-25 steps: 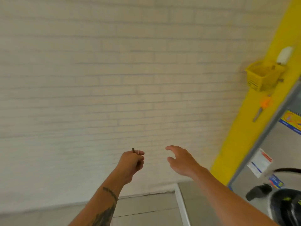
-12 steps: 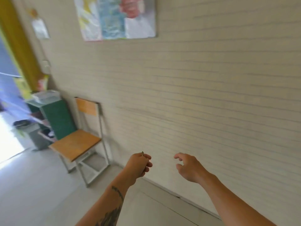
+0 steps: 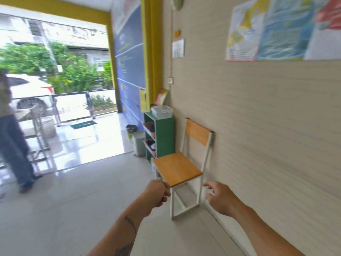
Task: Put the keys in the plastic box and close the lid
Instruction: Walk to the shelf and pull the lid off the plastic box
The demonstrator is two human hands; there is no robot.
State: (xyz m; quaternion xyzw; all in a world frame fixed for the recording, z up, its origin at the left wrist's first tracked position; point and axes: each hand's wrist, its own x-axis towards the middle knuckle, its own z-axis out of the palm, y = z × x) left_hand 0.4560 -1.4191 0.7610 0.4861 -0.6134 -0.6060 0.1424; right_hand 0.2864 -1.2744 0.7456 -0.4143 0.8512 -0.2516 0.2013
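Note:
My left hand (image 3: 156,194) is held out at chest height, closed in a fist on the keys (image 3: 160,180); only a small metal tip shows above the knuckles. My right hand (image 3: 220,198) floats beside it, empty, fingers spread and curled. A clear plastic box (image 3: 161,110) with its lid on sits on top of a green shelf unit (image 3: 165,137) against the wall, several steps ahead of both hands.
A wooden chair with a white frame (image 3: 178,168) stands against the beige wall between me and the shelf. A grey bin (image 3: 138,143) is left of the shelf. A person (image 3: 13,145) stands at far left near the open entrance. Posters (image 3: 280,28) hang on the wall.
The view has swung left from the bare wall to the hallway; the chair, shelf and plastic box have come into view ahead. My hands keep the same pose, left fist still closed.

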